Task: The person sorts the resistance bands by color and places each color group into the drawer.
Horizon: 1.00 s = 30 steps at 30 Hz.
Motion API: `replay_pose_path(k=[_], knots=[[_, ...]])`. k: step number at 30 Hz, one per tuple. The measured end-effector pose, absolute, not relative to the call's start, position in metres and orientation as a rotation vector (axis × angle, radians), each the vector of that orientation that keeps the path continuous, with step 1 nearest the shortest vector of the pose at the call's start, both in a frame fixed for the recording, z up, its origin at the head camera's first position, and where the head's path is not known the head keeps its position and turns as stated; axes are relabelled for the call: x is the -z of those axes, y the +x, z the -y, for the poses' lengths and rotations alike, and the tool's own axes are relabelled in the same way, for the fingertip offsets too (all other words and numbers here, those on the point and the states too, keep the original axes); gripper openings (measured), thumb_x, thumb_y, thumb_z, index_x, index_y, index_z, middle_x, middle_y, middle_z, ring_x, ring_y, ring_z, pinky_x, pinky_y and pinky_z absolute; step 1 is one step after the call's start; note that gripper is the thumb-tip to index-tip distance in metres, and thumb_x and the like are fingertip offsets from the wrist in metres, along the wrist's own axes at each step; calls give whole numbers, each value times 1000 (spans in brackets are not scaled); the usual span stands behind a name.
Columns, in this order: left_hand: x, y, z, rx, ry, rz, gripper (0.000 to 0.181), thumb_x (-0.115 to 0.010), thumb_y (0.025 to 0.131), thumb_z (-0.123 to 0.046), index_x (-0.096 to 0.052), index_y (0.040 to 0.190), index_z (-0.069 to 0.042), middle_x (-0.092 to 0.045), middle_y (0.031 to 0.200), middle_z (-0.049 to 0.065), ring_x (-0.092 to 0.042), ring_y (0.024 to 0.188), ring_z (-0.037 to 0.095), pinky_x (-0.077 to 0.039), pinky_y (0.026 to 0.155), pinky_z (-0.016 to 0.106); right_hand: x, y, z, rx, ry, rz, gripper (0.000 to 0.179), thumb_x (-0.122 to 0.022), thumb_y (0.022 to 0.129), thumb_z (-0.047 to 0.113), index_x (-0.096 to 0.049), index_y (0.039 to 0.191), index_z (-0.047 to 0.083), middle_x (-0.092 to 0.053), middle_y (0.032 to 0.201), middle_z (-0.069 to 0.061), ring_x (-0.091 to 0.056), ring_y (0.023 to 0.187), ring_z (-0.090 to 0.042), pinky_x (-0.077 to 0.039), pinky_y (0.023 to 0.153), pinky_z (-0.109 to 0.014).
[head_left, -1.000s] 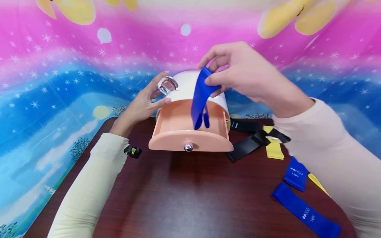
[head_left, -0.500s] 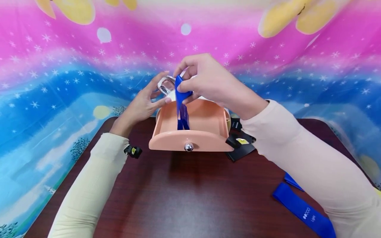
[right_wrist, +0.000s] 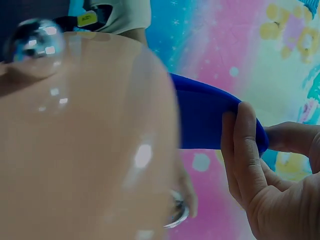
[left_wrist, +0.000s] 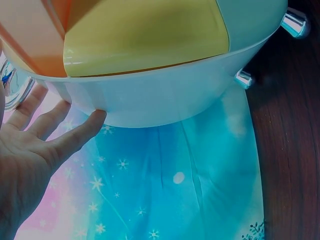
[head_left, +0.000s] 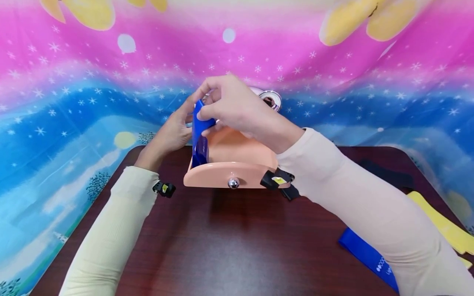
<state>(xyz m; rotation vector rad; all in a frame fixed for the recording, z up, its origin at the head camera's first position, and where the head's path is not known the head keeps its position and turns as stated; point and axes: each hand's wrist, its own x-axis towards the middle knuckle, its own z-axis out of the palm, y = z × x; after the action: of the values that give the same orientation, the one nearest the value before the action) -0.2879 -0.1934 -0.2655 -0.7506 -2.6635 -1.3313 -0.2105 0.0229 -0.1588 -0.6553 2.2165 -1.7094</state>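
My right hand pinches a folded blue resistance band near its upper end. The band hangs into the left side of a pulled-out peach drawer with a chrome knob. In the right wrist view, fingers and thumb hold the band beyond the blurred drawer front. My left hand is at the left side of the rounded white cabinet. Its spread fingertips touch the cabinet's white shell in the left wrist view. The right hand hides much of the cabinet top.
On the dark wooden table lie a blue band, yellow bands and a black band, partly covered by the right sleeve. A chrome ring shows on the cabinet's upper right. A patterned cloth hangs behind.
My right hand has moved left and slightly down with the blue band, from above the drawer's right half to its left side. The left hand has stayed against the cabinet.
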Motion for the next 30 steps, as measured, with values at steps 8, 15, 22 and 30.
replay_pose_path(k=[8,15,22,30], knots=[[266,-289,191,1238,-802,2663,80,-69,103,-33,-21,164,-50,-24,173,5,-42,150,47,-51,106,66,185,-221,-45,1644,-453,-2290,26,-65,98,-1,-60,123,-2,-63,100,-18,-73,82,-28,-66,84,-47],[265,-287,192,1196,-759,2682,81,-69,102,-37,-19,164,-51,-17,176,0,-43,150,47,-50,106,68,198,-216,-69,1540,-351,-2366,28,-67,99,2,-58,125,-1,-63,106,-20,-78,86,-34,-66,81,-45],[265,-287,192,1189,-772,2671,81,-69,102,-35,-19,164,-51,-17,176,1,-43,150,47,-52,103,67,213,-212,-84,1432,-305,-2473,22,-66,100,4,-59,121,1,-63,103,-19,-77,70,-29,-66,73,-39],[265,-288,192,1189,-775,2666,81,-69,102,-34,-20,164,-50,-16,176,2,-42,150,48,-50,106,68,223,-210,-93,991,-437,-2892,18,-68,99,12,-68,115,6,-70,98,-15,-69,93,-29,-58,85,-42]])
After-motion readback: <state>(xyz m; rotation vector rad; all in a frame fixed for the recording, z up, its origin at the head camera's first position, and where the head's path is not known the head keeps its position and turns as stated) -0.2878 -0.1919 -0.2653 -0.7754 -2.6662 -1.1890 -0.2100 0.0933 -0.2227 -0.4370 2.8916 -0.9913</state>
